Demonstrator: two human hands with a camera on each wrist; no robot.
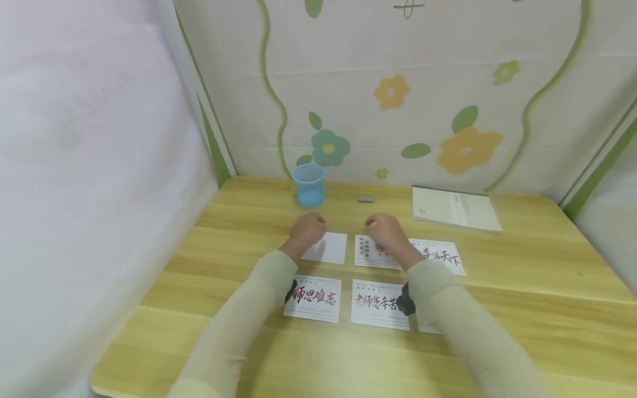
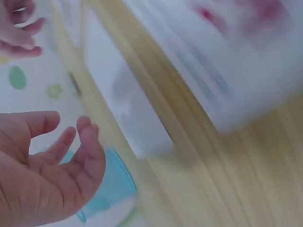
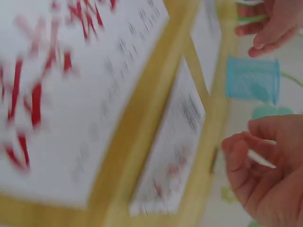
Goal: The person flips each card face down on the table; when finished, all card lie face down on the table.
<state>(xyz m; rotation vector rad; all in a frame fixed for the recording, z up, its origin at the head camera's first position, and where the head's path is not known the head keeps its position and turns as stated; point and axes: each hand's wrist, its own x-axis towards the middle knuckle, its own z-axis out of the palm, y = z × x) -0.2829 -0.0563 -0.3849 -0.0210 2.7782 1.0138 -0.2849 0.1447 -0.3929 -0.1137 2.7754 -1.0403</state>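
My left hand [image 1: 306, 229] hovers over a blank white card [image 1: 334, 247], its fingers loosely bent with nothing in them, as the left wrist view of that hand [image 2: 57, 175] shows. Across from it my right hand [image 1: 386, 230] hangs over a card with red and black characters [image 1: 365, 255]. Loosely curled and apart from the thumb, its fingers [image 3: 236, 163] hold nothing. Nearer to me lie two more lettered cards, a left one [image 1: 314, 298] and a middle one [image 1: 373, 304]. My right forearm partly hides another card [image 1: 427, 323].
Behind my hands a blue mesh cup [image 1: 309, 188] stands near the table's back edge. To its right sit a small grey block [image 1: 365, 198] and a pale booklet [image 1: 455, 208]. Flower-printed fabric [image 1: 348, 83] hangs behind the wooden table [image 1: 169, 298]. A second card in the back row [image 1: 445, 257] lies at the right.
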